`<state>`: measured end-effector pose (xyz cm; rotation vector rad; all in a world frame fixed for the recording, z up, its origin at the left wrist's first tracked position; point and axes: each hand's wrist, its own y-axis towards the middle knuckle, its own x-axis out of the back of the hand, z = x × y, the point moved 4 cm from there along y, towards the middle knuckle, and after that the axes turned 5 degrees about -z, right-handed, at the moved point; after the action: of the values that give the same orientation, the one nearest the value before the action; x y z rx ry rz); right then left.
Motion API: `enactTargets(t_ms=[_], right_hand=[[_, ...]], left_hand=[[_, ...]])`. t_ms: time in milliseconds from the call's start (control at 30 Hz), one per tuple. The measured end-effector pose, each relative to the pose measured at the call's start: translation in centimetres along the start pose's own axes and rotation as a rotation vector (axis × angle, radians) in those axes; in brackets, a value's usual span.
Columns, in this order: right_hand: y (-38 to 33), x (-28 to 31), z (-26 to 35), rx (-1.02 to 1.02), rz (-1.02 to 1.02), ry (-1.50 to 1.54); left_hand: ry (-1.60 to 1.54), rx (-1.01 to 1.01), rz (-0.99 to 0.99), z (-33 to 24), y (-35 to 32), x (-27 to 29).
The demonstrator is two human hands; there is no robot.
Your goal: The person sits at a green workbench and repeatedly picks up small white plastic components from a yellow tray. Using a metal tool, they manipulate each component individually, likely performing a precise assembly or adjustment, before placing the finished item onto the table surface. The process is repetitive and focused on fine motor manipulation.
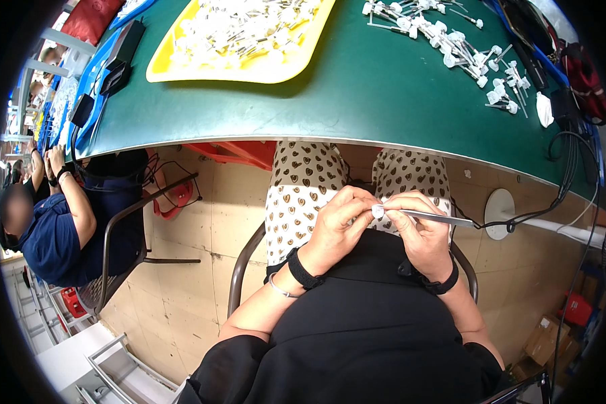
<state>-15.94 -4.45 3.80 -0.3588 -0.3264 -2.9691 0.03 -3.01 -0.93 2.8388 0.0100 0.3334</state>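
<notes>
Pinches small white part point(378, 211) at fingertips of left hand point(342, 222), just beside fingers of right hand point(423, 234); clasps flat metal tool point(441, 218) in right fingers, angling it rightward.

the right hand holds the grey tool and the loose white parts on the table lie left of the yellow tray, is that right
The side is wrong: the head view shows the loose white parts right of the yellow tray on the table. The right hand holds the grey tool.
</notes>
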Motion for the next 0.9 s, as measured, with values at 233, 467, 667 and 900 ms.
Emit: enactTargets(t_ms=[233, 467, 667, 900], right_hand=[[-0.01, 0.0, -0.23, -0.013, -0.012, 0.021], [0.0, 0.04, -0.27, 0.018, -0.005, 0.012], [0.02, 0.03, -0.25, -0.013, 0.0, 0.037], [-0.22, 0.03, -0.85, -0.061, -0.021, 0.094]], left_hand=[[-0.001, 0.011, 0.008, 0.0, 0.0, 0.01], [0.009, 0.006, 0.013, 0.03, -0.03, 0.01], [0.003, 0.009, 0.009, 0.08, -0.05, -0.01], [-0.004, 0.019, 0.006, 0.04, -0.07, -0.06]])
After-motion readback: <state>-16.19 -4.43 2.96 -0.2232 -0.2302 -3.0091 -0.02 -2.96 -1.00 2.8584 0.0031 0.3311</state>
